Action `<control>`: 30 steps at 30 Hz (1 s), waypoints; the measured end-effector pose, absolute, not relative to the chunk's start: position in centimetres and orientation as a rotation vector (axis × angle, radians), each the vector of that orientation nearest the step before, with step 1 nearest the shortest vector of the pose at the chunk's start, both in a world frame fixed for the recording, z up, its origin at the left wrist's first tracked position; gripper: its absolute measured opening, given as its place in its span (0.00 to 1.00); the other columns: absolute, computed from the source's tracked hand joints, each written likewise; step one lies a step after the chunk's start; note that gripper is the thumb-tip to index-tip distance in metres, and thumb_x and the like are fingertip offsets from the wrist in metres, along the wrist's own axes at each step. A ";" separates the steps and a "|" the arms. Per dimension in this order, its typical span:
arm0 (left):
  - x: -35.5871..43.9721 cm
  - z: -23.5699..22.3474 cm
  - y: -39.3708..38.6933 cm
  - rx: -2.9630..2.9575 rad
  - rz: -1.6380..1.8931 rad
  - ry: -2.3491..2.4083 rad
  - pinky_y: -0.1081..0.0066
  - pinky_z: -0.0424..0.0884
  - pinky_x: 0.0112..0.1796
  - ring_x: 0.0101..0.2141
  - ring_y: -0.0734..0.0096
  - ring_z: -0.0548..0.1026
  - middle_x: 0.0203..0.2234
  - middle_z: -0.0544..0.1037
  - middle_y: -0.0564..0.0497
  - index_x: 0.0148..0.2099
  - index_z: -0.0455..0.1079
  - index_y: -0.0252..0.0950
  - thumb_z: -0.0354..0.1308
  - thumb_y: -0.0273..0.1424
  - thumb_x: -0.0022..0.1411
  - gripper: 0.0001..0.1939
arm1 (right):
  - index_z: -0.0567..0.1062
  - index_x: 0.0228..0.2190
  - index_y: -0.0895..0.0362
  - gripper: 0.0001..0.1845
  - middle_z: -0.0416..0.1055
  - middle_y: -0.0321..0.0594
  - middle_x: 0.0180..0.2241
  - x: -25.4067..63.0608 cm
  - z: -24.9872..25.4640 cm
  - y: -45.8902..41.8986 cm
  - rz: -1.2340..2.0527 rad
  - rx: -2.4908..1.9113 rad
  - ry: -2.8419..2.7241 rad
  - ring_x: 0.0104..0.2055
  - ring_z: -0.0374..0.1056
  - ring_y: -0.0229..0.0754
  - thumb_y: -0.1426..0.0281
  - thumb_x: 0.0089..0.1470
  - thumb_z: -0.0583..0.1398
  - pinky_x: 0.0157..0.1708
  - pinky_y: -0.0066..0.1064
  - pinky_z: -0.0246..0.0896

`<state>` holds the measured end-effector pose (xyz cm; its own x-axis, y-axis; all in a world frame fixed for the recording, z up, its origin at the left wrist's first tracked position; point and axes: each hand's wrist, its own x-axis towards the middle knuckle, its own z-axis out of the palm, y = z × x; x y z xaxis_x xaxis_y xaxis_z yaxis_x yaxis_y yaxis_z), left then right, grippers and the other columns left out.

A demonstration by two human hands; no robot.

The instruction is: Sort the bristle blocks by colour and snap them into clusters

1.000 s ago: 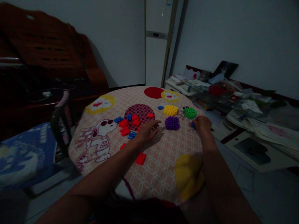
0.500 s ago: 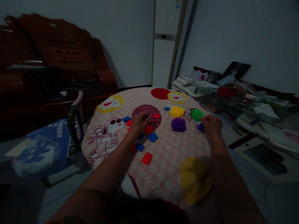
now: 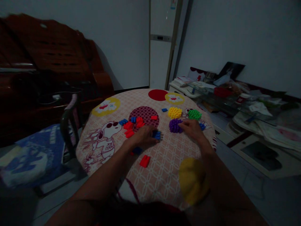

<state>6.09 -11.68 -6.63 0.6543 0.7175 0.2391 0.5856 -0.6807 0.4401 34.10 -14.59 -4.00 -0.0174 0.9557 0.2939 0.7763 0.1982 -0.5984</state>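
My left hand is low over the middle of the table, its fingers and thumb closed around a blue plastic building block. Beyond its wrist lie several red blocks and a blue block. Nearer to me are a partly hidden blue block and a red block. My right hand has its fingers pinched at the right side of a purple knobbly cluster; whether anything is between the fingertips is hidden. Behind stand a yellow cluster and a green cluster.
The round table wears a patterned cloth. A small blue block lies towards its far side, and a red block on the dark circle. A chair stands left; a cluttered glass-topped cabinet is on the right.
My left hand has come right and nearer, from the red blocks to the blue block. My right hand has moved left from beside the green cluster to the purple one. The view has shifted slightly.
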 end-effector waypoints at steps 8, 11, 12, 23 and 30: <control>8.9 -7.8 -13.0 2.471 0.895 0.999 0.73 0.65 0.30 0.28 0.72 0.72 0.29 0.75 0.53 0.40 0.70 0.36 0.66 0.36 0.56 0.12 | 0.75 0.21 0.60 0.13 0.67 0.32 0.17 28.0 -4.7 -16.1 0.928 -1.283 -1.946 0.20 0.61 0.33 0.65 0.52 0.62 0.21 0.24 0.51; 9.1 -8.0 -12.9 2.449 0.915 1.041 0.73 0.64 0.29 0.28 0.72 0.71 0.28 0.75 0.53 0.38 0.70 0.36 0.66 0.35 0.55 0.12 | 0.77 0.25 0.60 0.08 0.69 0.33 0.18 28.2 -4.7 -16.3 0.951 -1.296 -1.902 0.21 0.64 0.34 0.67 0.49 0.63 0.22 0.23 0.54; 9.2 -8.0 -12.9 2.442 0.916 1.046 0.73 0.65 0.29 0.28 0.72 0.71 0.28 0.75 0.53 0.38 0.70 0.36 0.66 0.35 0.55 0.12 | 0.78 0.26 0.60 0.08 0.69 0.33 0.18 28.3 -4.6 -16.3 0.967 -1.308 -1.890 0.21 0.65 0.34 0.67 0.49 0.63 0.22 0.24 0.55; 8.6 -9.2 -11.8 2.415 1.043 0.967 0.73 0.72 0.33 0.29 0.74 0.75 0.37 0.80 0.47 0.51 0.71 0.34 0.58 0.30 0.63 0.15 | 0.77 0.23 0.60 0.09 0.72 0.39 0.17 36.9 -2.9 -14.2 0.329 -1.700 -1.434 0.20 0.69 0.40 0.66 0.46 0.64 0.22 0.29 0.61; 8.6 -8.8 -12.0 2.448 1.014 0.993 0.71 0.72 0.35 0.29 0.73 0.75 0.37 0.80 0.47 0.50 0.73 0.35 0.57 0.29 0.63 0.13 | 0.79 0.23 0.63 0.09 0.75 0.45 0.19 40.6 -4.4 -13.3 -0.021 -2.084 -1.406 0.24 0.73 0.44 0.69 0.49 0.64 0.29 0.31 0.63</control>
